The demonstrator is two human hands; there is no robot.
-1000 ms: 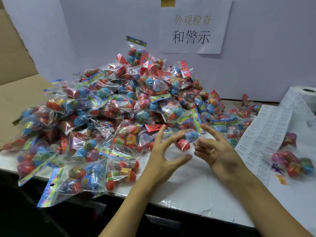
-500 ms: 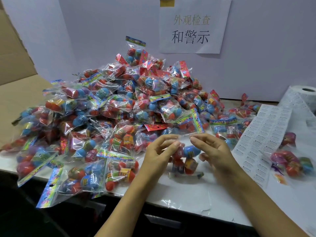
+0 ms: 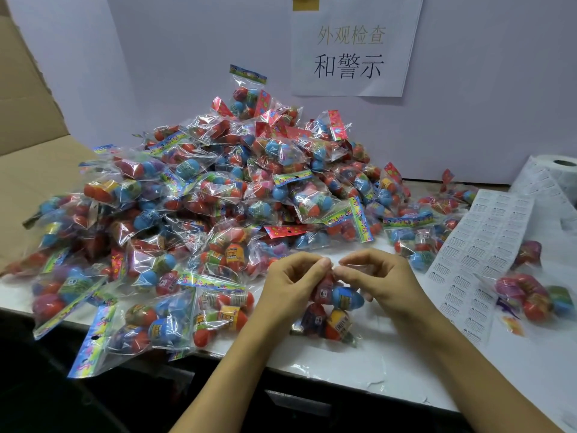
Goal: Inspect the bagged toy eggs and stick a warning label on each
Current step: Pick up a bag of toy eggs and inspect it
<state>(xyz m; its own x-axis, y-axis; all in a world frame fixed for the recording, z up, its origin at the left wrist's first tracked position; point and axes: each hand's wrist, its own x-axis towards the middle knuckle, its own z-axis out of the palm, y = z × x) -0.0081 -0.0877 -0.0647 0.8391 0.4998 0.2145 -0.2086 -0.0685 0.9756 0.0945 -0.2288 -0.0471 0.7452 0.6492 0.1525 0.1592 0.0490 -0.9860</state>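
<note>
My left hand (image 3: 292, 287) and right hand (image 3: 379, 284) meet at centre frame, fingertips almost touching. Both pinch the clear top edge of one bag of toy eggs (image 3: 335, 307), thumbs against curled forefingers; neither is free.

The bag hangs from that pinch, long axis running roughly 12 to 6 o'clock, colourful header strip down at the 6 end, touching the tabletop (image 3: 359, 367). A blue egg near the top lies crosswise, its nose pointing to 3 o'clock. Below it sit a yellow-banded egg and a darker one; their direction I cannot tell.

Against half a second ago: the fingertips have closed in on each other, the bag is drawn a little nearer me and stands more upright. A second ago both hands were spread apart, gripping nothing, with the bag still at the foot of the heap.

Outward from the hands: the heap of bagged eggs (image 3: 218, 198) rises from 9 round to 12 o'clock, its near edge just beside my left hand. At 3 o'clock a sheet of warning labels (image 3: 480, 260) lies flat, running back to a roll (image 3: 559, 170) at 2 o'clock. A few separate bags (image 3: 530, 295) sit on and just beyond the sheet at 3 to 4 o'clock. A paper sign (image 3: 352, 48) with printed characters is stuck to the wall at 12 o'clock. Cardboard (image 3: 28, 120) stands at 10 o'clock.
</note>
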